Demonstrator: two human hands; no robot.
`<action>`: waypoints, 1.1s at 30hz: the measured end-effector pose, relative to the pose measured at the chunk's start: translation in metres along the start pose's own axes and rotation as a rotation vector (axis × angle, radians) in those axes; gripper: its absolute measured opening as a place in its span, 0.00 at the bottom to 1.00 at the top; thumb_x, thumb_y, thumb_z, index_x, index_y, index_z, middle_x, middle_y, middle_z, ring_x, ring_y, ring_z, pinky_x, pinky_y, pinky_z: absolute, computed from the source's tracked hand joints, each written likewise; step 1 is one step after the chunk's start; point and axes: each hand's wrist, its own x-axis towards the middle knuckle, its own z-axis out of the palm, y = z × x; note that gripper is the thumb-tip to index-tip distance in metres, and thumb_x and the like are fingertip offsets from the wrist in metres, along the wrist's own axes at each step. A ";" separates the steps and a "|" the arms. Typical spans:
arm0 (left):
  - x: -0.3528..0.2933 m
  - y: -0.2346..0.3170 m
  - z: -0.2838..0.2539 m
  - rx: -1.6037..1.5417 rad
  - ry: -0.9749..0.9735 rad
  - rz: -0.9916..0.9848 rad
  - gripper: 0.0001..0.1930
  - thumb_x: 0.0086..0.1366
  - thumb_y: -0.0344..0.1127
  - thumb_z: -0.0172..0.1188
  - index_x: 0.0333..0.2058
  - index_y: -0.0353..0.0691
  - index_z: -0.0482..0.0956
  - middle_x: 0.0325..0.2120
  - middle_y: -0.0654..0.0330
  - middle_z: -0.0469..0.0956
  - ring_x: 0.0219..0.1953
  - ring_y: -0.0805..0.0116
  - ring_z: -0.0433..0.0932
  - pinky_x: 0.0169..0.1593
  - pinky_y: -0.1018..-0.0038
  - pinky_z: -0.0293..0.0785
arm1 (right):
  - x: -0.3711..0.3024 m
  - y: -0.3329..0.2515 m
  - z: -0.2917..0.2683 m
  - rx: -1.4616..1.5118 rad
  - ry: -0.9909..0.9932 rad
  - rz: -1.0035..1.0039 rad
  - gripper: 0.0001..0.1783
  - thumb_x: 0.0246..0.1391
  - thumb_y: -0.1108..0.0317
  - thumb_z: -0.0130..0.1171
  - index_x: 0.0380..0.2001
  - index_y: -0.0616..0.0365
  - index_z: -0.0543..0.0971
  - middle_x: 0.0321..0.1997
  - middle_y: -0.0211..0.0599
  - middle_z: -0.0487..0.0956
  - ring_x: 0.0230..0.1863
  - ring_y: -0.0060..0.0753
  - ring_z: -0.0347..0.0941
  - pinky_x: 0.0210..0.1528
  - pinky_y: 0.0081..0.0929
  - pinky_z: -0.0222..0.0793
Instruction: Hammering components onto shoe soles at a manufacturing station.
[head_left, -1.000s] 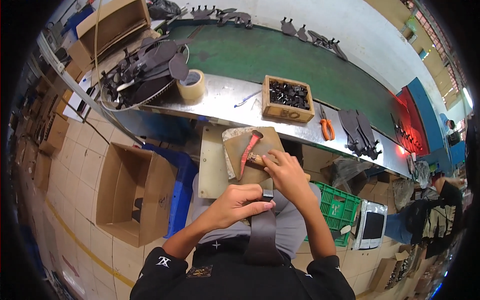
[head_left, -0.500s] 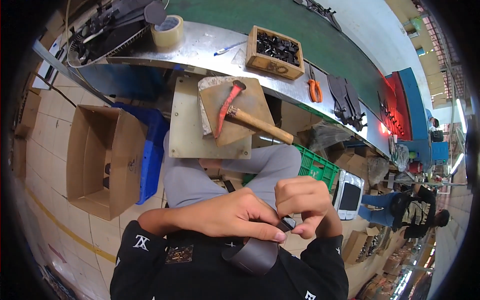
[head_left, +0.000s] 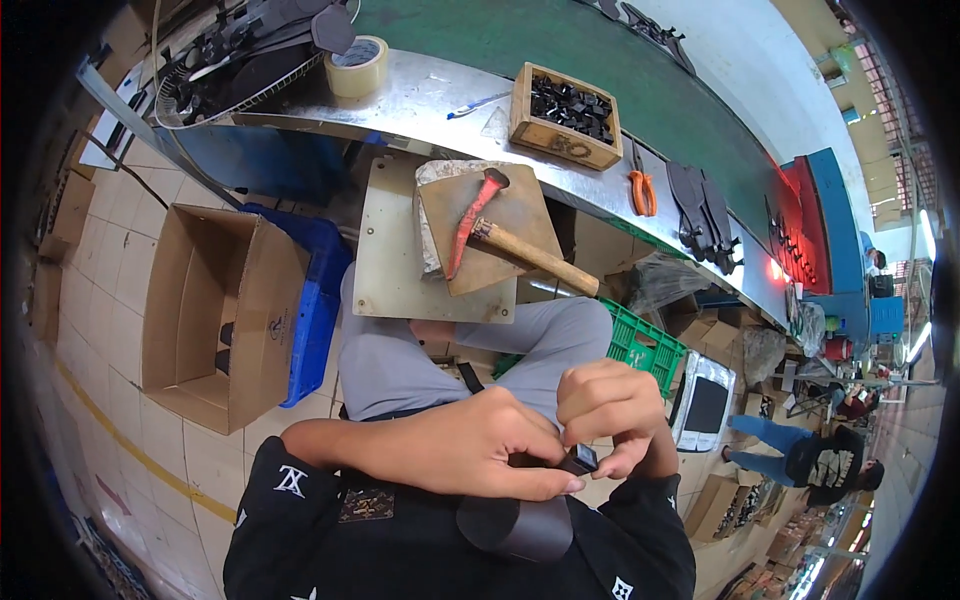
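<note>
A dark, smooth strap [head_left: 518,528] curls in a loop against my black shirt at the lower middle. My left hand [head_left: 495,445] is closed on it, with the thumb laid along its end. A small black piece with a shiny face [head_left: 581,459], perhaps a clip, shows at the strap's end between my two hands. My right hand [head_left: 610,415] is curled, its fingers and thumb bent around that small piece. The fingertips partly hide where piece and strap meet. Ahead of my knees, a red-headed hammer [head_left: 530,256] with a wooden handle rests on a brown board [head_left: 530,200].
On the metal-edged bench stand a wooden box [head_left: 566,150] of small black parts, orange-handled pliers [head_left: 641,190], dark straps [head_left: 704,215], a tape roll [head_left: 357,68] and a wire basket [head_left: 250,100]. A cardboard box [head_left: 262,330] is at left, a green crate [head_left: 640,350] at right. Another person [head_left: 820,460] stands farther right.
The view has shifted slightly, moving the bench and boxes a little right and down. Both hands stay at the strap's end; the strap's loop looks flatter and more tilted now.
</note>
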 end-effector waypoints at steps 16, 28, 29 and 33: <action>0.016 -0.004 0.008 0.757 0.306 0.137 0.10 0.56 0.37 0.65 0.32 0.37 0.81 0.27 0.55 0.78 0.31 0.56 0.79 0.34 0.65 0.78 | -0.017 -0.032 0.031 -0.320 0.404 0.279 0.19 0.47 0.73 0.60 0.42 0.72 0.82 0.45 0.65 0.81 0.55 0.59 0.77 0.63 0.60 0.64; 0.025 0.010 0.019 0.849 0.296 0.059 0.11 0.53 0.39 0.67 0.29 0.38 0.81 0.27 0.59 0.76 0.31 0.62 0.79 0.32 0.68 0.77 | -0.039 -0.017 0.039 -0.119 0.534 0.162 0.25 0.47 0.70 0.59 0.49 0.74 0.79 0.55 0.67 0.76 0.62 0.59 0.70 0.68 0.60 0.55; 0.026 0.009 0.021 0.868 0.292 0.071 0.11 0.53 0.40 0.67 0.29 0.38 0.81 0.26 0.60 0.76 0.31 0.63 0.79 0.31 0.69 0.77 | -0.041 -0.019 0.041 -0.116 0.551 0.129 0.25 0.47 0.70 0.59 0.49 0.74 0.78 0.54 0.69 0.75 0.62 0.60 0.71 0.68 0.61 0.55; 0.030 0.010 0.033 0.891 0.307 0.125 0.12 0.52 0.41 0.67 0.27 0.39 0.80 0.25 0.61 0.75 0.30 0.65 0.78 0.29 0.71 0.75 | -0.044 -0.029 0.054 -0.112 0.639 0.109 0.24 0.49 0.68 0.59 0.48 0.75 0.78 0.52 0.70 0.76 0.61 0.63 0.71 0.66 0.64 0.56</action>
